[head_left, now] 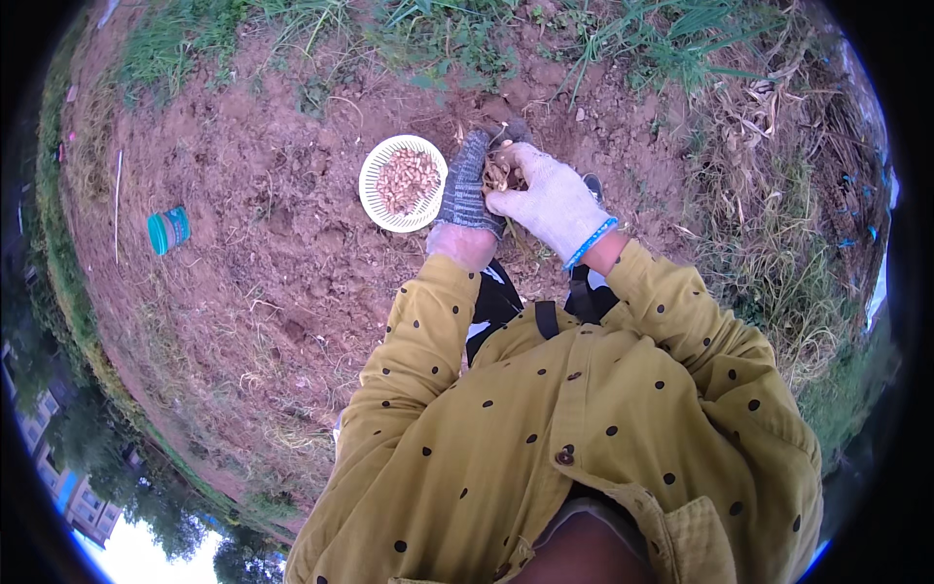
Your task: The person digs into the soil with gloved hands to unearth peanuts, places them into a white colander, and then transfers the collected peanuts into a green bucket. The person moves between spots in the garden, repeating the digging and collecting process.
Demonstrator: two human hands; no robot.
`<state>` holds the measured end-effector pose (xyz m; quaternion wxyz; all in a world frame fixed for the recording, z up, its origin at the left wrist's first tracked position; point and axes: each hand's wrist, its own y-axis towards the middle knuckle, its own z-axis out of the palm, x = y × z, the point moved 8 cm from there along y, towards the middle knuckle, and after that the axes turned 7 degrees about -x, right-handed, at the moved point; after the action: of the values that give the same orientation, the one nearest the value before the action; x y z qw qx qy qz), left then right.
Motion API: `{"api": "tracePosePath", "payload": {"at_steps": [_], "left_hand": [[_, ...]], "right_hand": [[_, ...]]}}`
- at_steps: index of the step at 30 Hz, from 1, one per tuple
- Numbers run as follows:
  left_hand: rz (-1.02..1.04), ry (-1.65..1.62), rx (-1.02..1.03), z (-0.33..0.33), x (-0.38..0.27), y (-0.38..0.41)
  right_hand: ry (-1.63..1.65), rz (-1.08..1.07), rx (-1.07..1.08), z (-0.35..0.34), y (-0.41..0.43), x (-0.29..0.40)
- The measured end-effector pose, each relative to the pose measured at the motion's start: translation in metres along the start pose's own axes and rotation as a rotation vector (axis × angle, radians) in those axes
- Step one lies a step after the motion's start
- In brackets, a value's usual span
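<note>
My left hand [468,182], in a grey knitted glove, grips a small bunch of peanuts [496,175] with dry roots and stems. From the right, my right hand [552,196] reaches over the same bunch in a white glove with a blue cuff, its thumb and fingers closed around the pods. The glove hides part of the bunch, and some stems hang down below it. Touching the left glove or just beside it, a round white slotted plastic basket [367,191] stands on the soil and holds many loose peanuts in their shells [407,180].
Bare reddish soil [292,241] surrounds the hands. A teal plastic bucket [168,230] lies tilted to the left, near a thin pale stick [118,208]. Green grass [445,44] grows ahead; dry stalks and straw [759,197] lie at the right. A shoe [592,187] shows behind the right hand.
</note>
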<state>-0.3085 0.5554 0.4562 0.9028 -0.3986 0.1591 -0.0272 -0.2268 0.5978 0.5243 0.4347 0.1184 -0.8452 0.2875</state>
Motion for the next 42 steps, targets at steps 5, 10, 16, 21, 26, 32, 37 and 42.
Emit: {"api": "tracePosePath", "payload": {"at_steps": [5, 10, 16, 21, 26, 32, 37, 42], "left_hand": [[0.112, 0.267, 0.113, 0.001, -0.004, 0.006], [0.102, 0.27, -0.071, -0.044, -0.003, 0.039], [-0.003, 0.182, -0.197, -0.047, -0.005, 0.037], [0.001, 0.314, -0.249, -0.047, -0.006, 0.038], [0.078, 0.46, -0.334, -0.06, -0.002, 0.048], [-0.059, 0.122, -0.201, -0.059, 0.027, 0.063], [0.069, 0.349, -0.101, -0.03, 0.028, 0.048], [-0.149, 0.51, 0.008, -0.04, 0.055, 0.058]], "right_hand": [[-0.02, 0.055, -0.104, -0.01, 0.008, -0.008], [0.098, 0.083, -0.051, -0.006, 0.014, -0.024], [0.56, 0.264, 0.103, 0.005, 0.016, -0.041], [0.309, 0.091, 0.062, 0.006, 0.021, -0.03], [-0.051, 0.039, 0.124, 0.01, 0.025, -0.026], [0.702, 0.432, 0.249, 0.031, 0.009, -0.039], [0.826, 0.483, 0.275, 0.023, -0.001, -0.045], [1.271, 0.568, 0.326, 0.024, -0.012, -0.065]]}}
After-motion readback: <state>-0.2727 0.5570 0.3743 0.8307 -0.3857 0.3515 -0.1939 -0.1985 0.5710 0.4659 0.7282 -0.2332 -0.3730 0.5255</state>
